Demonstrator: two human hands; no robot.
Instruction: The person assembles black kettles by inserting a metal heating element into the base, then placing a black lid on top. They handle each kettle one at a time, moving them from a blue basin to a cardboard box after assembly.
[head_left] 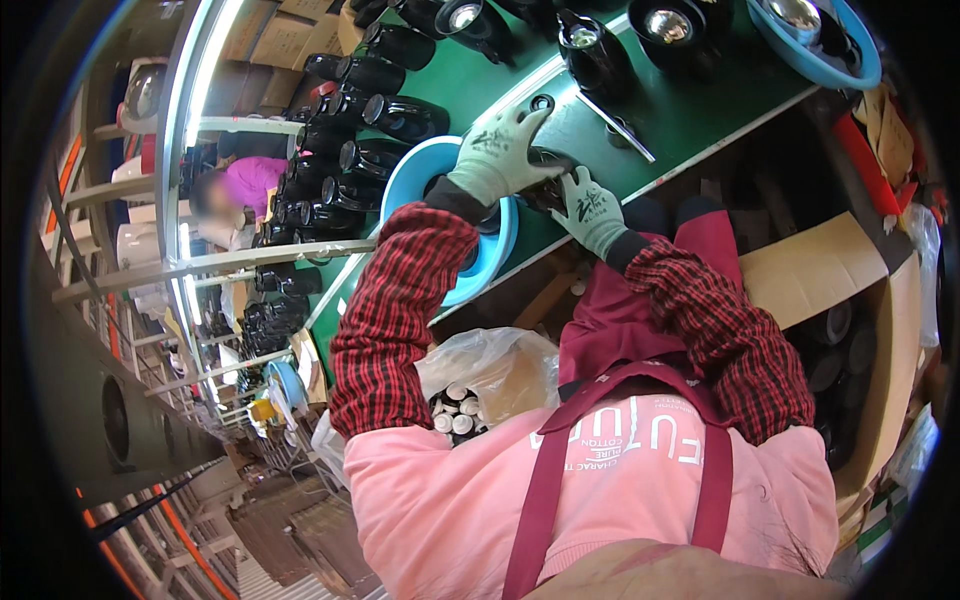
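Observation:
Both hands wear pale green gloves and meet over the near edge of the green workbench (690, 120). Between them is a dark, round part (547, 160), mostly covered by the gloves, so its exact kind cannot be made out. My left hand (500, 150) is curved around its left side, with one finger stretched toward a small black ring (542, 103). From the near side, my right hand (590, 210) grips the same part with bent fingers. A light blue basin (410, 175) with dark parts inside sits beneath my left wrist.
Black vacuum jugs (595, 60) stand beyond my hands, and many lie in rows at the left. A thin white rod (615, 127) rests beside a small dark cylinder. Another blue basin (870, 50) is far right. Near my lap are a bag of caps (460, 410) and an open carton (820, 270).

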